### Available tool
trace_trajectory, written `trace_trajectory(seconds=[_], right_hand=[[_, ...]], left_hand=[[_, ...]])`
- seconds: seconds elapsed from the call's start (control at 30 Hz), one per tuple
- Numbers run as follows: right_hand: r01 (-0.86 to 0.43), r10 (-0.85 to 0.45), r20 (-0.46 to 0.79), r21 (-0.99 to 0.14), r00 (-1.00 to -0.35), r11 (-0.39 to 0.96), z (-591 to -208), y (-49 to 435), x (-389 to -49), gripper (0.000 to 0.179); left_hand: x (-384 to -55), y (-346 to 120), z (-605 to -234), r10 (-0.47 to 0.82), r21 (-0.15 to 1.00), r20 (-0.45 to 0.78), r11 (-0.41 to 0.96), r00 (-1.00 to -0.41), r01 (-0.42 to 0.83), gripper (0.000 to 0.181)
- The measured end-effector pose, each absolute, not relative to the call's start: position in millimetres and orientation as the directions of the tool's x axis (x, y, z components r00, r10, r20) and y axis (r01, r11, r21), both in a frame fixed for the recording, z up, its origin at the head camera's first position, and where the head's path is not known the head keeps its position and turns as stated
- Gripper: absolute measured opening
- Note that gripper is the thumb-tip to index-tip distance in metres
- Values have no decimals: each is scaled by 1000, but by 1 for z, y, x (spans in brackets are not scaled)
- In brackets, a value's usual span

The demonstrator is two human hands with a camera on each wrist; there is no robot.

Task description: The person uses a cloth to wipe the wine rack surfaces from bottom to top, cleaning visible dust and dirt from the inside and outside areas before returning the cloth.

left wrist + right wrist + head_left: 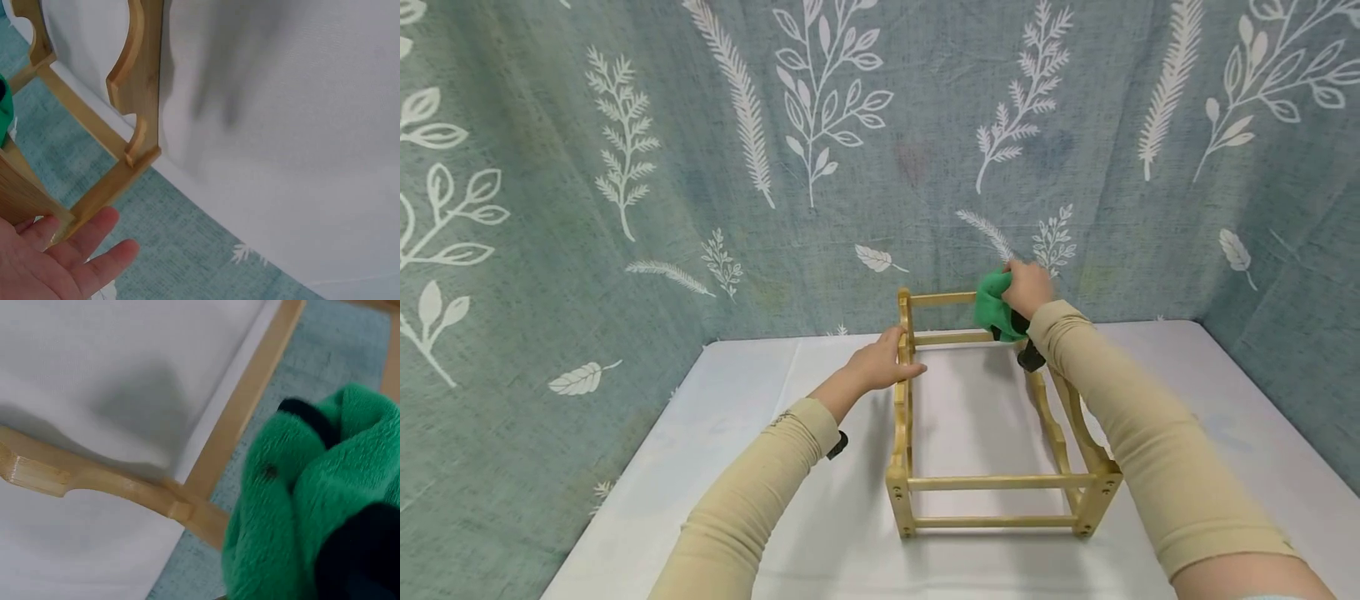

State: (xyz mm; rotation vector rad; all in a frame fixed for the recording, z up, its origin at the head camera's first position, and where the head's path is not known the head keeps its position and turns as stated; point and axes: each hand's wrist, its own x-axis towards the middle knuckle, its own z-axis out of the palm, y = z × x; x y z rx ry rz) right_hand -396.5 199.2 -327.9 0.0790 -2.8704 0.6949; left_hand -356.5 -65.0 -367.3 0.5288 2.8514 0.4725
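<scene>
A light wooden rack [1000,482] with scalloped side pieces stands on the white table. At its far right corner, my right hand [1030,287] grips a bunched green fuzzy cloth [992,304] against the top of the frame. Folds of the same cloth [269,506] fill the right side of the right wrist view, hiding the fingers and that corner. My left hand [880,362] rests at the upper rail of the rack's left side, thumb reaching across it. In the left wrist view, its fingers [103,269] are spread and fairly straight beside the wood.
The white table [760,500] carries the rack and spreads out on both sides of it. Behind the far table edge hangs a blue-green curtain [925,167] with white leaf prints, which also runs along the left and right sides.
</scene>
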Motion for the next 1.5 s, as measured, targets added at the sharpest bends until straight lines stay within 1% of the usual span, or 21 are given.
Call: trace_trajectory(seconds=[0.1,0.17,0.23,0.37,0.47,0.6,0.77,0.9,1.03,1.2,1.23,1.33,1.43,1.5], right_hand=[[-80,0,178,-445,-984,892,-326,203,-394,36],[-80,4,174,-472,-985,878,-325,201,-392,38],[-88,4,172,-523,-985,848,-323,193,-389,42],[-102,-4,139,-705,-990,702,-324,167,-386,51],[-95,6,119,-816,-993,570,-332,143,-385,56],[-72,40,101,-889,-994,453,-349,116,-388,58],[-6,133,46,-959,-990,282,-370,102,-390,53],[-3,261,38,-991,-965,135,-379,108,-393,48],[-4,389,25,-998,-921,55,-383,124,-394,46],[-25,499,2,-999,-866,-41,-382,140,-389,46],[-37,511,3,-998,-860,-57,-382,142,-388,46],[-18,540,-4,-999,-842,-36,-382,144,-386,46],[-44,505,28,-999,-863,-20,-385,139,-386,46],[-81,450,72,-997,-890,-1,-385,133,-387,47]], left_hand=[[-357,-66,-368,383,347,-143,883,-913,316,85],[-357,-66,-369,388,350,-140,880,-911,321,85],[-358,-66,-369,388,354,-137,878,-911,321,85],[-358,-67,-369,382,361,-144,879,-913,311,86],[-359,-67,-369,388,363,-147,877,-910,316,87],[-359,-65,-369,403,361,-142,872,-904,331,87],[-358,-63,-369,394,360,-147,875,-907,322,85],[-358,-63,-368,380,339,-148,887,-913,314,85],[-359,-65,-367,368,324,-149,895,-918,306,86],[-359,-67,-366,370,326,-143,894,-918,309,84],[-359,-67,-366,370,326,-143,893,-918,309,84],[-358,-66,-366,377,326,-145,891,-915,315,85],[-358,-65,-366,381,328,-148,890,-913,318,85],[-358,-64,-366,379,323,-148,891,-913,318,85]])
